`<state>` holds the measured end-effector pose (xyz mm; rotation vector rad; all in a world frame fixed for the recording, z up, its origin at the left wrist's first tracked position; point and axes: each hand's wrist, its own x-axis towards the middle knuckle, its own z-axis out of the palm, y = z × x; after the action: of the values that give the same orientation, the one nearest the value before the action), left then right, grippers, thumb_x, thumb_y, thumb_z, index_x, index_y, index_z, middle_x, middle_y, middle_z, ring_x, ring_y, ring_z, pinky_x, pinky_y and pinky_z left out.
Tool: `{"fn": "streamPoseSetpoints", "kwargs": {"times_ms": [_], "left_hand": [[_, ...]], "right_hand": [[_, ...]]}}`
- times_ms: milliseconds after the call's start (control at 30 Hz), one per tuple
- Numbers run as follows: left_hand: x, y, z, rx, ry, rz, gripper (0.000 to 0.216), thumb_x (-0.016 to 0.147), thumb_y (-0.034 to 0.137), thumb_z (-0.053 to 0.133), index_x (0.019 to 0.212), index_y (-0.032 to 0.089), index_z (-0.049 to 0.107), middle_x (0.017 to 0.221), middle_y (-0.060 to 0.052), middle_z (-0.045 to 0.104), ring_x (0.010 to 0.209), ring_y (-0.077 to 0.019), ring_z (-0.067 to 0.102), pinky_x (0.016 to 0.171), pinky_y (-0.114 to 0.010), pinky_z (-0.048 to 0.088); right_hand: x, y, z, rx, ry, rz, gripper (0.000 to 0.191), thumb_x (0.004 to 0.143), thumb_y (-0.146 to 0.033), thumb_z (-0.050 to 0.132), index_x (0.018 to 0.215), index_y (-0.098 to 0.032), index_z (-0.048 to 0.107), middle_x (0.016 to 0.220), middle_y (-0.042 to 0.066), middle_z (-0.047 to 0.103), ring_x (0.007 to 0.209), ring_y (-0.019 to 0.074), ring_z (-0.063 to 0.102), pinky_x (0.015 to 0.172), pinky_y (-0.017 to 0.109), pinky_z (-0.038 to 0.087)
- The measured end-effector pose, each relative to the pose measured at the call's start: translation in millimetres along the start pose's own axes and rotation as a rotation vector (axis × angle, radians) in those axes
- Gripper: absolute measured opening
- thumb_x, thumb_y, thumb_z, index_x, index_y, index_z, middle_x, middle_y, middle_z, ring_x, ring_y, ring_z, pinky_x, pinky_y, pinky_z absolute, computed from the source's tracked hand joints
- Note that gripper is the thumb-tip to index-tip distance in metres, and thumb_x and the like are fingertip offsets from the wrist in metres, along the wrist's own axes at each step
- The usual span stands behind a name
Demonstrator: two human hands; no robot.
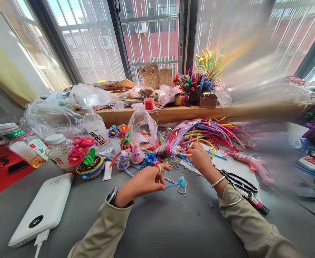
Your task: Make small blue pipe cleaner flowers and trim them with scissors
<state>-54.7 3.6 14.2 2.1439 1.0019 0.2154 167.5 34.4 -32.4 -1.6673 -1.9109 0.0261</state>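
Note:
My left hand (149, 179) pinches the thin stem of a light blue pipe-cleaner flower (182, 182) between thumb and finger, its head pointing right. A yellow ring of pipe cleaner is around one finger. Scissors (182, 190) lie on the table, partly hidden behind the flower. My right hand (200, 157) is at the near edge of a pile of coloured pipe cleaners (222, 134), its fingers closed around a yellow pipe cleaner (182, 154). A plastic sleeve (173, 138) wraps part of the pile. Small blue flowers (150, 160) stand just beyond my left hand.
Pliers (240, 182) and a pink glue gun (256, 166) lie to the right. At left are a power bank (43, 208), a potted pink flower (84, 154) and bottles (98, 129). Crocheted figures (137, 154) stand mid-table. A wooden ledge (114, 116) runs behind; a blur covers the right side.

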Motion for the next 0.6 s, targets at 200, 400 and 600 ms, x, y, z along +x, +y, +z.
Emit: {"fn": "streamPoseSetpoints", "kwargs": {"times_ms": [200,400,600], "left_hand": [[10.0,-6.3,2.7,-0.077,-0.034,-0.046,0.047,0.066,0.031,0.059,0.109,0.015,0.046,0.080,-0.004,0.067,0.075,-0.0164,0.059,0.068,-0.025,0.042],[18.7,2.6,-0.2,-0.129,0.091,-0.059,0.042,0.071,0.037,0.053,0.106,0.014,0.045,0.074,-0.003,0.064,0.071,-0.0157,0.059,0.067,-0.025,0.043],[31.3,9.3,12.6,-0.079,0.067,-0.051,0.039,0.070,0.033,0.053,0.103,0.012,0.049,0.075,-0.005,0.065,0.067,-0.0160,0.059,0.064,-0.024,0.042]], "right_hand": [[8.6,1.6,4.1,-0.143,0.032,0.017,0.020,0.080,-0.015,0.047,0.080,-0.014,0.067,0.085,0.010,0.058,0.087,0.0226,0.048,0.078,0.032,0.037],[13.8,18.5,-0.8,-0.177,0.050,0.093,0.017,0.079,-0.020,0.051,0.083,-0.013,0.067,0.085,0.010,0.060,0.086,0.0233,0.049,0.076,0.031,0.036],[15.3,16.9,8.5,-0.123,0.045,0.057,0.010,0.072,-0.015,0.058,0.064,-0.015,0.065,0.073,0.007,0.060,0.079,0.0211,0.050,0.068,0.028,0.036]]}}
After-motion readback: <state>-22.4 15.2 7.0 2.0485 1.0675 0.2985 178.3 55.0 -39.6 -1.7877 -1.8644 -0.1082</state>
